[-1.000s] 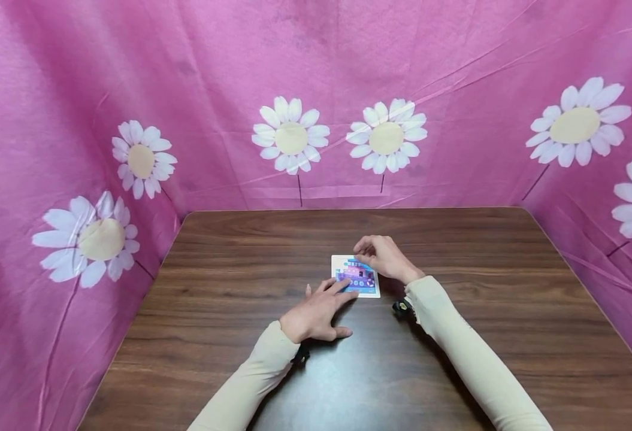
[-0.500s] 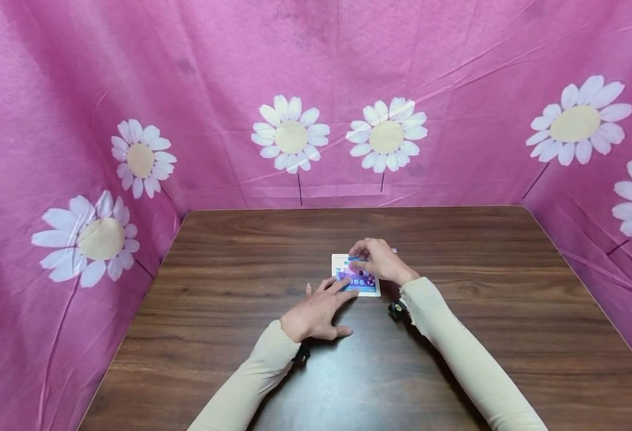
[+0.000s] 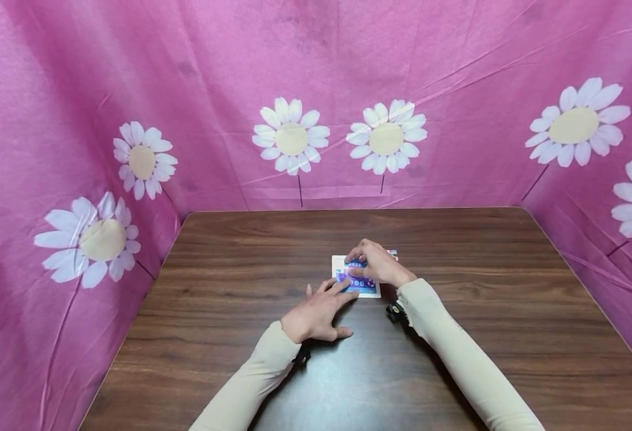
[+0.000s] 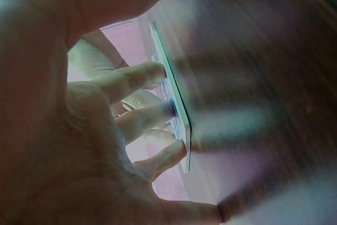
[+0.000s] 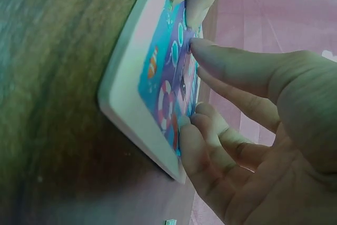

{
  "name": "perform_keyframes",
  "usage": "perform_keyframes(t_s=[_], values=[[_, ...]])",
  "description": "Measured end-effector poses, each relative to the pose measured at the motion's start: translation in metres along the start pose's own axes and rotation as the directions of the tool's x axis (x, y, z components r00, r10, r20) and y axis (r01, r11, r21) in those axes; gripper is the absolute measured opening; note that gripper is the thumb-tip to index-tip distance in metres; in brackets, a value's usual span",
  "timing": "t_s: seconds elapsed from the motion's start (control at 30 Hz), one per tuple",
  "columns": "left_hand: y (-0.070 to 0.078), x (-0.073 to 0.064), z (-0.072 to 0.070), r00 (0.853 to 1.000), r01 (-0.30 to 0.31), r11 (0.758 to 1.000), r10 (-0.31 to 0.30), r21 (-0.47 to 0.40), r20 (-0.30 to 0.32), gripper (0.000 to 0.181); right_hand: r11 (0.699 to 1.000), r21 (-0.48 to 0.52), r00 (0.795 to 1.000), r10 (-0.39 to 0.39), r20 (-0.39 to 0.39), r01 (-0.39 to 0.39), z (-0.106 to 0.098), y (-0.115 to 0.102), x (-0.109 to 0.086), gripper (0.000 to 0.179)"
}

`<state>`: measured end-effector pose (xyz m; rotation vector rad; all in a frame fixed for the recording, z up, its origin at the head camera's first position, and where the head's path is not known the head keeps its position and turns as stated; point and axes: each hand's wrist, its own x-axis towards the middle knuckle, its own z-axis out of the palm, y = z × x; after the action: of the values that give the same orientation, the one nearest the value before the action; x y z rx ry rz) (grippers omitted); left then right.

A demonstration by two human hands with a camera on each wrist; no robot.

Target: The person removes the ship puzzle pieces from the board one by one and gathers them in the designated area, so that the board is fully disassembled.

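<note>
A flat white-bordered picture board (image 3: 368,295), maybe a puzzle, lies on the table, printed with a blue, purple and pink ship scene. Fingertips of my left hand (image 3: 318,308) rest on its near left part, fingers spread and straight; the left wrist view shows them along the board's edge (image 4: 181,125). My right hand (image 3: 380,263) is bent over the board's upper right, hiding part of the picture. In the right wrist view, the thumb and fingertips (image 5: 202,54) touch or hover just above the printed surface (image 5: 166,98); whether they pinch a loose piece is unclear.
Just beyond the right hand a small colourful flat piece (image 3: 393,254) lies on the brown wood-grain table (image 3: 229,281), mostly hidden. Pink cloth (image 3: 321,54) with printed daisies hangs behind the table and at both sides.
My right hand has shifted left and slightly toward me over the board, uncovering the small colourful piece behind it. The left hand and the board stay in place.
</note>
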<state>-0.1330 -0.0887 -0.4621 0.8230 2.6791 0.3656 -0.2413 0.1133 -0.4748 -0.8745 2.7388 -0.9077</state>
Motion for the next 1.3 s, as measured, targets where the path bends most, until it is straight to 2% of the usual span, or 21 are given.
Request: perform_keyframes(t_s=[0.67, 0.87, 1.0, 1.3], values=[[0.0002, -0.0001, 0.0007, 1.000, 0.008, 1.000, -0.008, 0.008, 0.011, 0.080, 0.999, 0.009, 0.999, 0.041, -0.002, -0.041, 0.0014, -0.0035, -0.0030, 0.026], [-0.0001, 0.0008, 0.0001, 1.000, 0.022, 1.000, -0.022, 0.001, 0.021, 0.081, 1.000, 0.019, 1.000, 0.014, -0.026, -0.014, 0.0017, -0.0028, -0.0019, 0.035], [0.0000, 0.0010, -0.0006, 0.999, 0.024, 1.000, -0.024, 0.000, 0.026, 0.081, 0.999, 0.025, 0.999, 0.036, -0.019, -0.036, 0.0014, -0.0018, -0.0014, 0.042], [0.0004, -0.0003, -0.0005, 1.000, 0.016, 1.000, -0.015, -0.008, 0.018, 0.080, 0.999, -0.002, 0.999, 0.032, -0.019, -0.032, -0.0002, -0.0043, -0.0013, 0.040]])
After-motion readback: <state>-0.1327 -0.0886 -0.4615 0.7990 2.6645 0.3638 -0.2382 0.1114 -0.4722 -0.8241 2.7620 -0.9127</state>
